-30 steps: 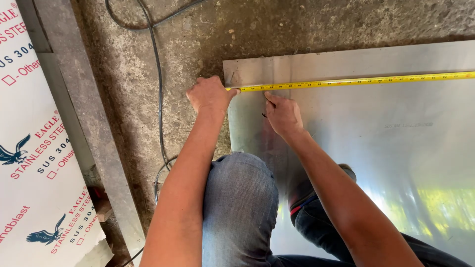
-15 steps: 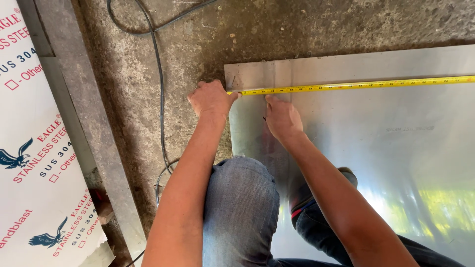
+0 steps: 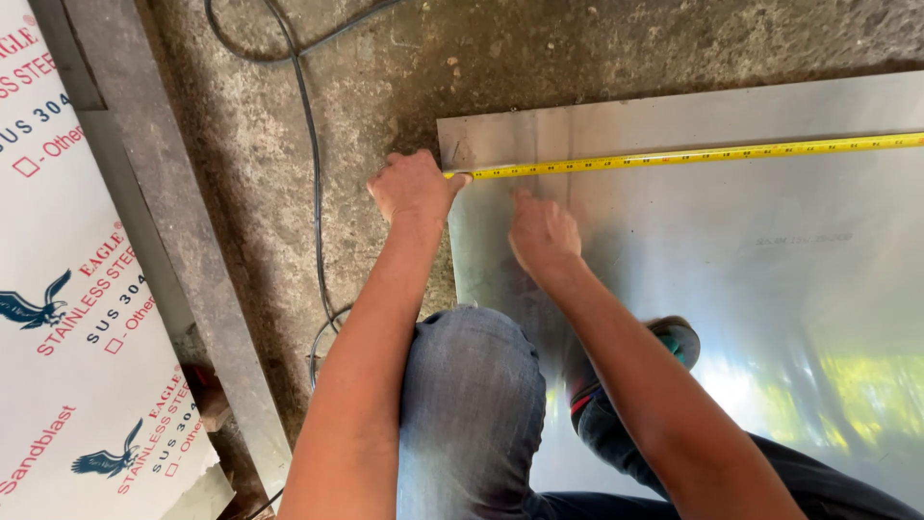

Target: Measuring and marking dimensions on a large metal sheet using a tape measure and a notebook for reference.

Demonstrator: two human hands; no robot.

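A shiny steel sheet (image 3: 751, 260) lies flat on the concrete floor. A yellow tape measure (image 3: 693, 156) stretches across it from its left edge to the right border of the view. My left hand (image 3: 414, 185) pinches the tape's end hook at the sheet's left edge. My right hand (image 3: 542, 234) rests on the sheet just below the tape, fingers curled; whether it holds a small marker is hidden. My knee in blue jeans (image 3: 470, 385) sits between my arms.
A black cable (image 3: 310, 164) runs down the rough concrete floor (image 3: 289, 241) left of the sheet. A grey metal bar (image 3: 164, 221) and a white film-covered sheet with red and blue print (image 3: 67, 318) lie at the far left.
Both hands stay in place on the tape's end and the sheet. The view has shifted slightly, so everything sits a little lower in the picture.
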